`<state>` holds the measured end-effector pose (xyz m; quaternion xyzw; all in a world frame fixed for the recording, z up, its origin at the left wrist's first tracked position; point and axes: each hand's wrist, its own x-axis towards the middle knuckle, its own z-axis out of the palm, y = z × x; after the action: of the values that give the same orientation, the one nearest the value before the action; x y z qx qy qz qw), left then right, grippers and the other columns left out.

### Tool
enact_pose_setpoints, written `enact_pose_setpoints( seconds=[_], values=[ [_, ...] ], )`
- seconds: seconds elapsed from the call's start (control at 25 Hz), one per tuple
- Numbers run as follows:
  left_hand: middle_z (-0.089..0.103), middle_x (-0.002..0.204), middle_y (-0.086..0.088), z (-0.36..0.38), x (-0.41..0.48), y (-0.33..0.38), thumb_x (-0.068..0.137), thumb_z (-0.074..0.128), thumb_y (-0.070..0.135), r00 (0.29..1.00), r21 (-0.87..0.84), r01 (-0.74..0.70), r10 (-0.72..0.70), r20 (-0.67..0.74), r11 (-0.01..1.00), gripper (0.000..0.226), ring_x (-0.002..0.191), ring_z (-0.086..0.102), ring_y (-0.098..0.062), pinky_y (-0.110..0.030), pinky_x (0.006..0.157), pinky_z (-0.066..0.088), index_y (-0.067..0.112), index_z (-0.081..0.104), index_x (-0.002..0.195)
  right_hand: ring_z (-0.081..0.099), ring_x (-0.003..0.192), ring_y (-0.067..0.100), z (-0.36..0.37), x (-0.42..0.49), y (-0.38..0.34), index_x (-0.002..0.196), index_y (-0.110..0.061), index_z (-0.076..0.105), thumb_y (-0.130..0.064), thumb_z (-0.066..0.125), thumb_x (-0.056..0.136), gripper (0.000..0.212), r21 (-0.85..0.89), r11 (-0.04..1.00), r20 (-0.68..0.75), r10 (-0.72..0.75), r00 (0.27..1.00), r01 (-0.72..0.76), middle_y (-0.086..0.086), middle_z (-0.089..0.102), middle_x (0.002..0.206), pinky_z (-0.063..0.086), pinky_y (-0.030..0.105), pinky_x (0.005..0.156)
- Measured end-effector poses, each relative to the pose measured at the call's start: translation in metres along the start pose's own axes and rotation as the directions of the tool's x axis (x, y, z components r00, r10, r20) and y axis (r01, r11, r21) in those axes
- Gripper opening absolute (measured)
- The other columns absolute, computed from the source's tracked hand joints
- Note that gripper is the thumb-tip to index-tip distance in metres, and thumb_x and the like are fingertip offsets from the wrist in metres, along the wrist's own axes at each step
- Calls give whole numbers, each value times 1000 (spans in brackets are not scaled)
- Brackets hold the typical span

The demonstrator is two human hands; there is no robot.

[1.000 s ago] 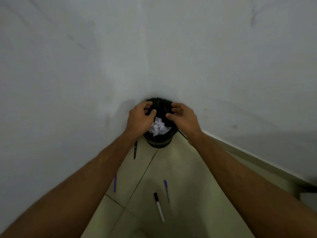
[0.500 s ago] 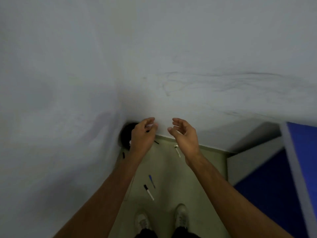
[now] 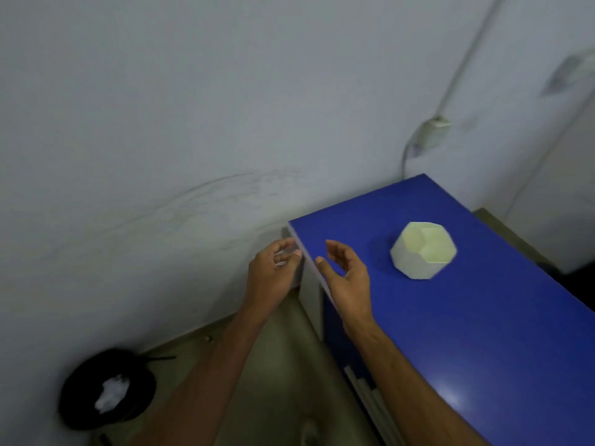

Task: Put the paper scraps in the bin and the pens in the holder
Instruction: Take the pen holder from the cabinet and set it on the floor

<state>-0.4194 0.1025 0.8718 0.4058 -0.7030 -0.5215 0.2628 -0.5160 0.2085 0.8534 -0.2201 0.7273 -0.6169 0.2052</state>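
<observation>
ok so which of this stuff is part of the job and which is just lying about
Job: bin, paper scraps in it, dark pen beside it, holder.
Lying about: blue cabinet, wall box.

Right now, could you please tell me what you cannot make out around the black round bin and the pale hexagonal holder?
Head view only:
- White paper scraps in the black round bin: motion blur, number unreadable.
- Thin dark stick beside the bin: too small to confirm as a pen.
- Floor under the forearms: hidden.
- Pale hexagonal holder: near wall hides part of its inside.
</observation>
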Motion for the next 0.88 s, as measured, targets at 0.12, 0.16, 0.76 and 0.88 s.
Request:
enact_pose_setpoints(
  seconds=[0.12, 0.16, 0.76, 0.88],
  values=[
    [68, 112, 7, 73, 13, 20, 89, 66, 23, 994, 14, -4, 3, 107, 1000, 33, 88, 64, 0, -8, 76, 48, 17, 65, 121, 58, 115, 5, -69, 27, 22, 123, -22, 63, -20, 72, 87, 37, -31, 999, -201, 5, 980, -11, -10, 64, 123, 53, 21, 88],
    [67, 116, 6, 93, 17, 25, 90, 66, 22, 991, 4, 5, -5, 132, 1000, 33, 94, 64, -5, -7, 75, 46, 16, 64, 122, 58, 115, 7, -91, 35, 31, 122, -22, 62, -18, 73, 86, 37, -57, 998, -274, 4, 962, -20, -9, 63, 122, 54, 25, 88],
    [60, 123, 7, 116, 11, 5, 93, 61, 24, 982, 51, 117, -123, 143, 992, 32, 109, 56, -10, -17, 79, 44, 22, 59, 125, 12, 146, 39, -186, 168, 103, 148, -34, 16, -75, 77, 51, 122, -686, 649, -287, 174, 942, -328, 14, 7, 160, 38, 67, 103],
    [63, 118, 8, 94, 6, -5, 92, 62, 25, 984, 36, 147, -150, 93, 989, 31, 107, 59, -9, -22, 83, 46, 24, 61, 123, 25, 138, 38, -184, 168, 96, 142, -34, 26, -63, 81, 54, 108, -681, 664, -306, 126, 944, -309, 14, 26, 150, 46, 61, 96]
  ],
)
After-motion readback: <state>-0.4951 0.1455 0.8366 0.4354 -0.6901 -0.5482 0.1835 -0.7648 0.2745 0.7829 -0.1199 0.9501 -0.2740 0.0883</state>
